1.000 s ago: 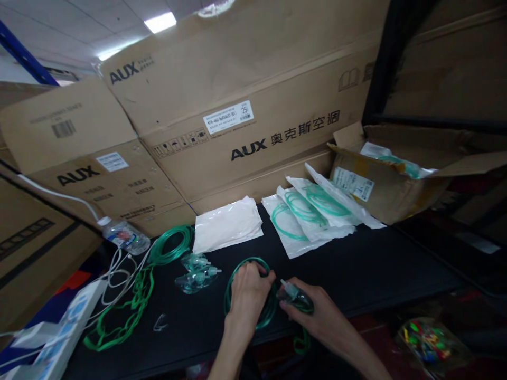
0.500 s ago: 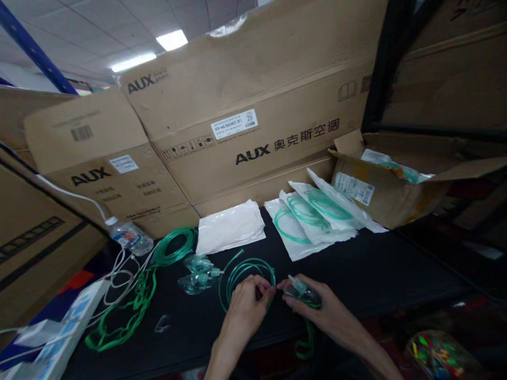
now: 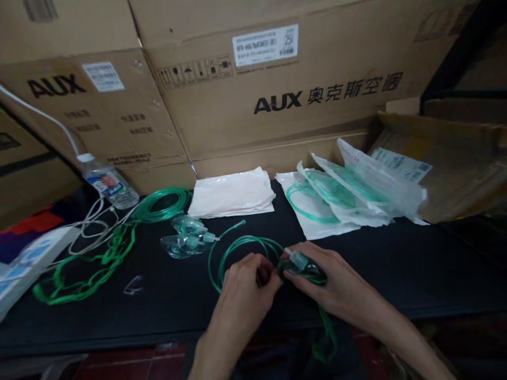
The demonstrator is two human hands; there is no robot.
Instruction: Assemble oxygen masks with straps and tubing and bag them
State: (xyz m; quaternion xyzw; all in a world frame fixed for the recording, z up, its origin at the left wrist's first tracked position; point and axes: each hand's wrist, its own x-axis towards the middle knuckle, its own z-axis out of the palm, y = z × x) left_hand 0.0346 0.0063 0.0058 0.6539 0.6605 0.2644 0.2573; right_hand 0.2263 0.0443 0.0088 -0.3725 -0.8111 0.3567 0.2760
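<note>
My right hand [image 3: 335,272] holds a clear oxygen mask [image 3: 316,273] with a pale green connector [image 3: 298,258] pointing up and left. From beneath that hand a green elastic strap [image 3: 327,332] dangles past the table's front edge. My left hand [image 3: 250,285] is closed in a pinch against the mask's left edge; what lies between its fingertips is hidden. Behind it, coiled green tubing [image 3: 241,243] lies on the black table, one loose end stretching up and right. More clear masks [image 3: 188,240] with connectors rest left of the coil.
White paper packs [image 3: 233,194] and several pouches of green tubing [image 3: 317,208] stand along the back, beside an open carton [image 3: 455,169]. To the left are another tubing coil [image 3: 164,205], green straps [image 3: 75,295], a bottle [image 3: 111,184], white cables and a power strip [image 3: 35,258].
The view has tilted down and come closer. My hands have come together, the left fingertips now meeting the mask in my right hand.
</note>
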